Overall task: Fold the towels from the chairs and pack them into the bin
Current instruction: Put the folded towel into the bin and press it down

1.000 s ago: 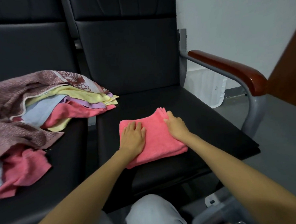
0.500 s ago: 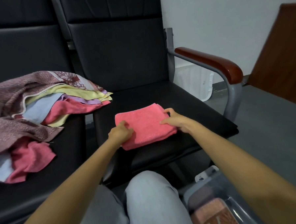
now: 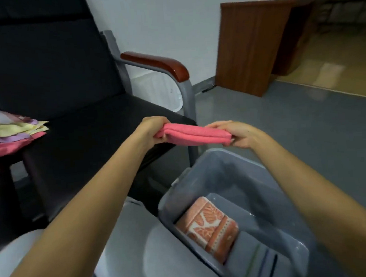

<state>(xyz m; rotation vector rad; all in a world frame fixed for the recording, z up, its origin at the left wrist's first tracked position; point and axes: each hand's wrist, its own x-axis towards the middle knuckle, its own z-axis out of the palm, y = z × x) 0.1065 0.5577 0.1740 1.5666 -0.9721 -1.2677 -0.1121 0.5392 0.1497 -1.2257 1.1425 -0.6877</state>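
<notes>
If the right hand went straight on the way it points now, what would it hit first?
Beyond the pink towel it grips, the right hand would probably meet the chair's gray armrest post first, though depth is unclear.

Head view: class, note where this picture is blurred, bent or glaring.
Head view: soft all over, the bin and the patterned towel smeared; its wide lens tilts the wooden cabinet; pale glare lies on the far floor; the black chair is dim.

Quantity one: pink towel (image 3: 195, 134), between my left hand (image 3: 151, 129) and right hand (image 3: 239, 133). Below them: one bin (image 3: 221, 157), one patterned towel (image 3: 208, 226) inside. Left of my left hand: at least four stacked towels (image 3: 14, 134).
</notes>
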